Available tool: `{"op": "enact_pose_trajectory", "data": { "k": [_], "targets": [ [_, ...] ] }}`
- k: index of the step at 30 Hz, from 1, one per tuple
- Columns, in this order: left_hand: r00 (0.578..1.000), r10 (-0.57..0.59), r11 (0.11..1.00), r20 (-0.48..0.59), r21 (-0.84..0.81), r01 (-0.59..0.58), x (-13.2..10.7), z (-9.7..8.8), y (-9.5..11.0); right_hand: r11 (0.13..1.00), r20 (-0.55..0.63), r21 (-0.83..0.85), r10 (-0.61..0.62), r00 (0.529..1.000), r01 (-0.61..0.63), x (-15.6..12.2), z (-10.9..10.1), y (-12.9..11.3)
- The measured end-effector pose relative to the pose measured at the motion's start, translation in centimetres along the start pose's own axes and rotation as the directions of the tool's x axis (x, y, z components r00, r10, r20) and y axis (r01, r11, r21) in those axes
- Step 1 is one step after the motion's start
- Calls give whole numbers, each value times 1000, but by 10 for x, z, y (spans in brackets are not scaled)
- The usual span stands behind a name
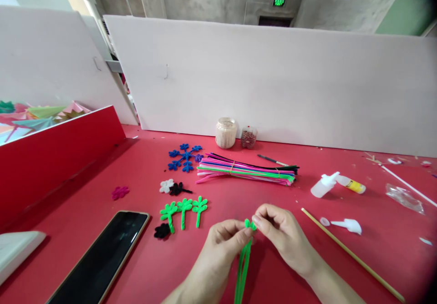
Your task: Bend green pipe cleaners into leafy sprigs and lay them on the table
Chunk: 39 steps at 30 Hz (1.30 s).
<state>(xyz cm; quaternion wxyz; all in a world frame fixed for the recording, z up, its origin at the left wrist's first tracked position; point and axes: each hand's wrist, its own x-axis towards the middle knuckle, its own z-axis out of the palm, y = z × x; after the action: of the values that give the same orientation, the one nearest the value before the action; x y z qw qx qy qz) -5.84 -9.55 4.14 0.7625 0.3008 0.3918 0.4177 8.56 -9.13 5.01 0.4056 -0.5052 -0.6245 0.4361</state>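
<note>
My left hand [223, 240] and my right hand [280, 233] meet above the red table [341, 258], both pinching a green pipe cleaner [243, 267]. Its top end [250, 224] is bent into small loops between my fingertips, and its doubled stem hangs down toward me. Three finished green leaf shapes [184, 210] lie just left of my hands. A bundle of coloured pipe cleaners [246, 170] lies beyond my hands.
A phone [102, 258] lies at front left. Blue [184, 157], white, black and pink [120, 192] pipe-cleaner shapes sit nearby. Two small jars [226, 132] stand at the white board. A glue bottle [336, 183], a wooden stick [351, 254] and caps lie right.
</note>
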Motion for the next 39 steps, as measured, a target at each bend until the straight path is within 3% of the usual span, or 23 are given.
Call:
{"op": "enact_pose_trajectory", "data": {
  "k": [7,16,23,29,39],
  "targets": [
    [999,31,999,9,-17,-31,1,0,1,995,-4,90,40,999,-40,-1,2,-1],
    [996,57,998,75,-26,-55,1,0,-5,999,-24,-41,13,1000,-14,-5,8,-1],
    [1000,21,986,2,-164,-20,-1,2,2,995,-23,85,49,999,-46,-4,7,1],
    [996,88,985,-35,-147,-92,5,-3,3,989,166,138,38,985,-61,-7,15,0],
    [992,60,980,-108,-181,-79,5,-3,3,996,149,79,29,988,-41,-7,15,2]
  ]
}}
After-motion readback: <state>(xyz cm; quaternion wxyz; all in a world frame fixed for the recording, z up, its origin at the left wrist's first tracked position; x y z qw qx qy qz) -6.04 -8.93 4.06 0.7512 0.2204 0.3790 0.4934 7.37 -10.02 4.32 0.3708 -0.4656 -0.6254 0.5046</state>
